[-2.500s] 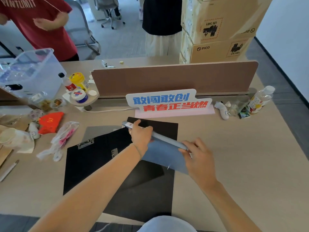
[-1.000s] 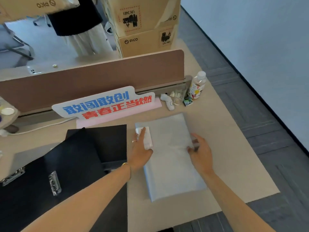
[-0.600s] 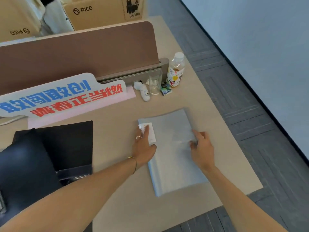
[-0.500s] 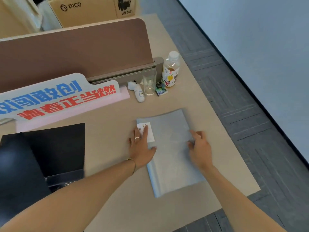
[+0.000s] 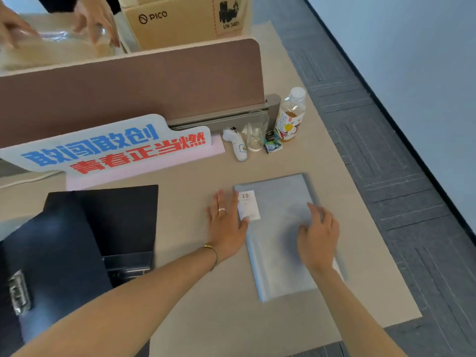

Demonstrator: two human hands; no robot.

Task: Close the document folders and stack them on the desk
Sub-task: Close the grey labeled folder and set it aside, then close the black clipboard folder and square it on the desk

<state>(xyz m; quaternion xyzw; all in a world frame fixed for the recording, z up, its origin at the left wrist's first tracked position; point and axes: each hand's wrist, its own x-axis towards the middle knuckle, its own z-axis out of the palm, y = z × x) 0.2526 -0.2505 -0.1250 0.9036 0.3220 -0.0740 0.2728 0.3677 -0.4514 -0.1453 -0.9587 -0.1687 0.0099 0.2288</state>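
A closed pale blue folder with a white label lies flat on the desk, right of centre. My left hand rests flat on the desk beside the folder's left edge, fingers spread, thumb touching the label. My right hand hovers over or lightly touches the folder's cover, fingers loosely apart, holding nothing. To the left lie black folders, open, with a metal clip showing at the far left.
A slogan sign on a pink base stands before the brown divider. A white controller, a glass, a small box and a drink bottle stand behind the folder. Another person's hands work beyond the divider. The desk's right edge runs close to the folder.
The blue folder was carried from over the black folders and laid flat on the right. My left hand slid off its cover onto the desk; my right hand moved inward over the cover.
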